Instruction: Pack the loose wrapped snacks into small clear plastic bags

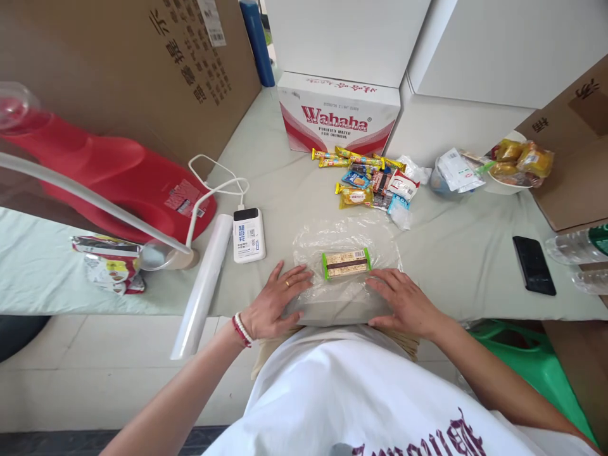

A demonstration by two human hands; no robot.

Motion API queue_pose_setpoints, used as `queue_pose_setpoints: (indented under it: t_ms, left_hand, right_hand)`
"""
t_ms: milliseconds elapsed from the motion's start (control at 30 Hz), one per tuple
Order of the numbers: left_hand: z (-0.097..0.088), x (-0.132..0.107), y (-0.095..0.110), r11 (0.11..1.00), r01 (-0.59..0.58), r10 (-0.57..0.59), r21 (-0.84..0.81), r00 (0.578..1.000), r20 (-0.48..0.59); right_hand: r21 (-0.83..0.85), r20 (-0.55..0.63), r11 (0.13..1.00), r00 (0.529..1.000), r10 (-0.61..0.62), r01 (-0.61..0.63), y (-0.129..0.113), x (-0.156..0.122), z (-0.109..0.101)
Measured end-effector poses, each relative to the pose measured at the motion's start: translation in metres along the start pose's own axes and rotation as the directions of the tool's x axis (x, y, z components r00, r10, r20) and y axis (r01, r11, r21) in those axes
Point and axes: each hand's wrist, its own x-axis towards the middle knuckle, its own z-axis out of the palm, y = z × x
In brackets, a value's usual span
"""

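Observation:
A green-ended snack bar (pixel 346 263) in a wrapper lies on a spread sheet of clear plastic film (pixel 323 235) near the table's front edge. My left hand (pixel 279 300) rests with fingers apart on the left side of the film. On the right side, my right hand (pixel 399 300) lies with its fingers spread, close to the bar's right end. Neither hand grips the bar. A roll of clear film (pixel 203 285) lies left of my left hand, its near end jutting past the table edge. Next to it is a white power bank (pixel 248 235) with a cable plugged in.
Several small packaged snacks (pixel 363 179) are piled behind the film, before a Wahaba water carton (pixel 339 117). A red jug (pixel 128 177) and snack bag (pixel 110 265) stand left. Rightward are a bowl of packaged buns (pixel 510 183), a black phone (pixel 534 266) and plastic bottles (pixel 577 247).

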Motion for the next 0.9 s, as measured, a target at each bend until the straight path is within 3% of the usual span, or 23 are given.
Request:
queue_pose_setpoints:
  t_ms: [100,167,233,333,433,500,567,633,700,733,833,900]
  left_hand:
    - [0.008,0.001,0.003,0.997,0.072,-0.071,0.017,0.995,-0.065]
    - [0.013,0.006,0.004,0.991,0.127,-0.132,-0.043,0.979,-0.155]
    - [0.016,0.015,0.003,0.968,0.209,-0.239,-0.141,0.936,-0.256]
    - [0.017,0.032,-0.001,0.886,0.42,-0.463,-0.195,0.804,-0.373]
    - [0.021,0.051,-0.004,0.755,0.644,-0.611,-0.127,0.618,-0.495]
    - [0.024,0.06,-0.004,0.698,0.709,-0.616,-0.1,0.524,-0.588]
    - [0.028,0.064,-0.002,0.692,0.716,-0.579,-0.094,0.473,-0.664]
    - [0.03,0.063,0.004,0.709,0.7,-0.531,-0.086,0.45,-0.718]
    - [0.031,0.06,0.012,0.741,0.67,-0.483,-0.047,0.482,-0.731]
    - [0.031,0.058,0.017,0.767,0.642,-0.458,-0.011,0.535,-0.71]
    - [0.029,0.059,0.028,0.863,0.492,-0.369,0.112,0.766,-0.527]
    - [0.027,0.064,0.031,0.898,0.409,-0.324,0.161,0.864,-0.386]
  right_hand:
    - [0.044,-0.049,0.995,0.994,0.095,-0.093,0.007,-0.011,0.011]
    - [0.155,-0.052,0.983,0.993,0.104,-0.095,0.012,0.0,0.006]
    - [0.256,-0.018,0.961,0.993,0.115,-0.107,0.02,0.021,-0.006]
    - [0.244,0.099,0.936,0.967,0.235,-0.253,0.035,0.055,-0.026]
    - [-0.031,0.176,0.908,0.892,0.417,-0.419,0.048,0.084,-0.041]
    - [-0.206,0.119,0.874,0.875,0.469,-0.44,0.05,0.102,-0.048]
    - [-0.271,0.06,0.888,0.914,0.402,-0.373,0.046,0.121,-0.052]
    - [-0.266,0.055,0.932,0.962,0.268,-0.244,0.038,0.144,-0.05]
    - [-0.253,0.081,0.956,0.982,0.173,-0.147,0.031,0.168,-0.04]
    - [-0.254,0.088,0.958,0.983,0.159,-0.132,0.029,0.179,-0.034]
    - [-0.282,0.094,0.938,0.967,0.235,-0.201,0.026,0.207,-0.016]
    - [-0.265,0.144,0.929,0.942,0.303,-0.258,0.027,0.216,-0.013]
